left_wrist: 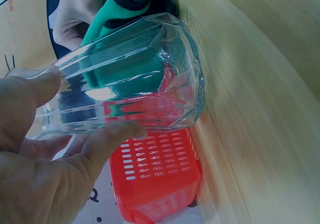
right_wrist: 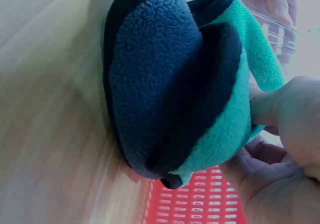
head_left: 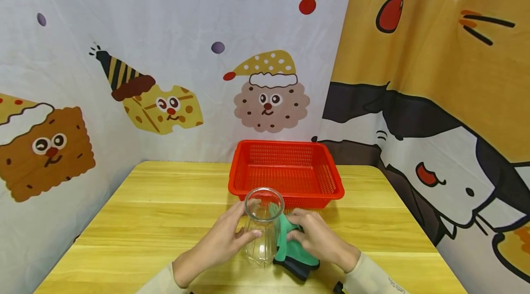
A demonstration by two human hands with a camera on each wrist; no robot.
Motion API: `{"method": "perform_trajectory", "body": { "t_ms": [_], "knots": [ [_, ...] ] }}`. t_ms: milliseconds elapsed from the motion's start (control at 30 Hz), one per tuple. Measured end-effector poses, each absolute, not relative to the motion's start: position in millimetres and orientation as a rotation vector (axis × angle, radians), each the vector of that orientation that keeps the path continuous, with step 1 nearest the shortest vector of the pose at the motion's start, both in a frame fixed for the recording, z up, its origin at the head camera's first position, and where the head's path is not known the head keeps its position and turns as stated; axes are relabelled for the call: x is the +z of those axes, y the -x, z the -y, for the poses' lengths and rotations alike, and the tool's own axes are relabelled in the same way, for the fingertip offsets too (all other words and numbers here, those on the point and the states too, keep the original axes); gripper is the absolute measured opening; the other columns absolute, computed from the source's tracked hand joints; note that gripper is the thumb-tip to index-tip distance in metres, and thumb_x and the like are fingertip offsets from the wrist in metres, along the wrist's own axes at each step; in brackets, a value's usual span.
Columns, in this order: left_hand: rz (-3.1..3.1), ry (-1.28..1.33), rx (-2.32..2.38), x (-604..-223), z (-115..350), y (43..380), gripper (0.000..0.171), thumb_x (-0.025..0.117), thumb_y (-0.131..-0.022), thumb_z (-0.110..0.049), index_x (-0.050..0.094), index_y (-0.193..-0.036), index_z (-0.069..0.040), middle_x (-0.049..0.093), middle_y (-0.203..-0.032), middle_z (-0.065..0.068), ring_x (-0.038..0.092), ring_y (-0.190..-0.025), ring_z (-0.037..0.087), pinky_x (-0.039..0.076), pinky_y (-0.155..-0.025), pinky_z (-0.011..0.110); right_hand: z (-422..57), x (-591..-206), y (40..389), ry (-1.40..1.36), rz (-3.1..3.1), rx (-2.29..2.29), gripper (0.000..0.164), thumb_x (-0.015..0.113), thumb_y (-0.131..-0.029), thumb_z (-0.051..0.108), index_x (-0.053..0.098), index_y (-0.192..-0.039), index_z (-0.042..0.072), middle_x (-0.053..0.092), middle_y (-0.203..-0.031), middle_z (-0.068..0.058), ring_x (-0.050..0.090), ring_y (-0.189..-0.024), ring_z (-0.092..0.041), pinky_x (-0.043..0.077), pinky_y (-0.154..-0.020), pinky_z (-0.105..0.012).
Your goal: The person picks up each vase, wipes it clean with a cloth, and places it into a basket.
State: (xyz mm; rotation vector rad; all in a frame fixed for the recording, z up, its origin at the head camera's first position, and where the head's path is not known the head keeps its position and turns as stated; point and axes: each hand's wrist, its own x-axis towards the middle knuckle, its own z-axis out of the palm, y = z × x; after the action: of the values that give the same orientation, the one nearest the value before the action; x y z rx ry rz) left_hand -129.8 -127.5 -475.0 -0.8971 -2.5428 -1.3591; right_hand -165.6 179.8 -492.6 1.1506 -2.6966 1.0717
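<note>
A clear glass vase [head_left: 262, 239] with a round rim and faceted sides stands upright on the table, seen sideways in the left wrist view. My left hand [head_left: 225, 239] holds it, thumb and fingers around its side. My right hand [head_left: 319, 239] grips a green cloth [head_left: 300, 252] with a dark blue-grey back and black edging. In the right wrist view the cloth [right_wrist: 155, 78] hangs folded over, its fleecy dark side showing. Part of the cloth lies against the right side of the vase. Some right fingertips are hidden behind the cloth.
Just behind the hands sits a red perforated plastic basket [head_left: 285, 201]. The wooden table [head_left: 165, 202] reaches back to a cartoon-printed curtain [head_left: 186, 31]. Near the right sleeve lies a small black and yellow object [head_left: 338, 288], mostly cut off by the frame.
</note>
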Motion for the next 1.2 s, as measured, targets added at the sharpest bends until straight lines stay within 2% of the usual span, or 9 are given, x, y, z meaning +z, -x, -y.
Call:
{"method": "perform_trajectory", "body": {
  "t_ms": [167,267,667,933,1200],
  "knots": [
    [2.539,0.904,-1.345,-475.6,127.8,130.2,0.066,0.083,-0.110,-0.033,0.056,-0.167,-0.016,0.071,-0.155,0.012,0.072,-0.142,0.042,0.073,-0.097,0.033,-180.1,-492.5,165.2,-1.146,2.639,1.128,0.037,0.087,-0.104,0.008,0.083,-0.141,0.007,0.080,-0.114,0.004,0.072,-0.098,0.002,0.067,-0.082,-0.021],
    [2.540,0.901,-1.342,-475.8,127.8,130.4,0.065,0.083,-0.110,-0.033,0.056,-0.167,-0.016,0.071,-0.154,0.012,0.073,-0.141,0.042,0.073,-0.097,0.032,-180.2,-491.6,165.3,-1.152,2.590,1.142,0.038,0.088,-0.103,0.007,0.083,-0.140,0.005,0.080,-0.114,0.003,0.071,-0.096,0.001,0.067,-0.081,-0.021],
    [2.540,0.900,-1.347,-475.1,127.0,130.2,0.066,0.084,-0.110,-0.031,0.056,-0.167,-0.015,0.072,-0.153,0.014,0.073,-0.140,0.042,0.073,-0.091,0.029,-175.1,-482.3,166.1,-1.130,2.369,1.218,0.036,0.088,-0.101,0.001,0.086,-0.135,0.013,0.083,-0.120,0.005,0.079,-0.103,-0.005,0.072,-0.087,-0.025],
    [2.545,0.895,-1.335,-476.1,126.8,129.9,0.067,0.083,-0.110,-0.034,0.055,-0.168,-0.016,0.071,-0.154,0.014,0.073,-0.140,0.042,0.074,-0.095,0.033,-173.3,-478.5,165.6,-1.107,2.319,1.239,0.032,0.088,-0.100,0.000,0.088,-0.129,0.015,0.083,-0.117,0.004,0.079,-0.103,-0.007,0.073,-0.086,-0.028],
    [2.555,0.877,-1.314,-476.4,125.8,130.1,0.068,0.084,-0.109,-0.032,0.055,-0.169,-0.016,0.071,-0.154,0.011,0.074,-0.140,0.038,0.073,-0.096,0.032,-173.7,-475.3,164.7,-1.092,2.292,1.276,0.030,0.087,-0.102,0.001,0.087,-0.125,0.021,0.083,-0.117,0.005,0.079,-0.102,-0.007,0.073,-0.082,-0.028]
  ]
}}
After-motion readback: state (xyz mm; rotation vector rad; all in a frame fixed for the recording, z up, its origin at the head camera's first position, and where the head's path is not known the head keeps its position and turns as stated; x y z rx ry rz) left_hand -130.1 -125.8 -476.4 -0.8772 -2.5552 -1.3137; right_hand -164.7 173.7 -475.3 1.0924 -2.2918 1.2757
